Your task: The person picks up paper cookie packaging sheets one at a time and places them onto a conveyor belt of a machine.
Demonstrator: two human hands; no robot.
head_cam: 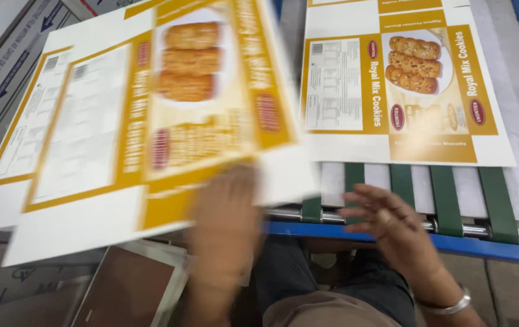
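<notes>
Printed carton sheet (144, 115), flat, blurred: left of the green conveyor belts (447, 200), held at its near edge by the left hand (226, 221); finger position cannot be told. Right hand (386, 221): fingers spread, hovering over the belts. Second sheet (404, 85): on the belts.

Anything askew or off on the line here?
One thing: the left sheet sits skewed and motion-blurred under the left hand, overlapping the edge of the square sheet on the green belts. Right hand hovers open over the belts. No tears or spills show.
</notes>
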